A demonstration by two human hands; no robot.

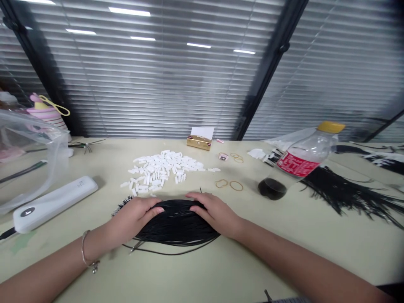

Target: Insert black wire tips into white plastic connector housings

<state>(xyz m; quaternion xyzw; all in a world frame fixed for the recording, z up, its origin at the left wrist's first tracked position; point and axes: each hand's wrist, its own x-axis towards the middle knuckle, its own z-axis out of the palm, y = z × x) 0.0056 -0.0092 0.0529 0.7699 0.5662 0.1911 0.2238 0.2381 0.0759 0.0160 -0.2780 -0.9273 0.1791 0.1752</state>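
Observation:
A thick bundle of thin black cables [176,223] lies across the table in front of me. My left hand [139,212] is closed around its left part, thumb on top. Around the right part my right hand [216,212] is closed in the same way. Small metallic ends [122,205] of the cables stick out beyond my left hand. One loose cable bows out below the bundle toward me. Just behind the bundle lies a heap of small white plastic connectors [167,168].
Rubber bands [236,185] lie right of the heap. A cola bottle [296,164] with a yellow cap leans at the right, before more black cables [344,189]. A gold box [198,142] stands by the blinds. At left are a white power bank [57,204] and a clear plastic bag [47,147].

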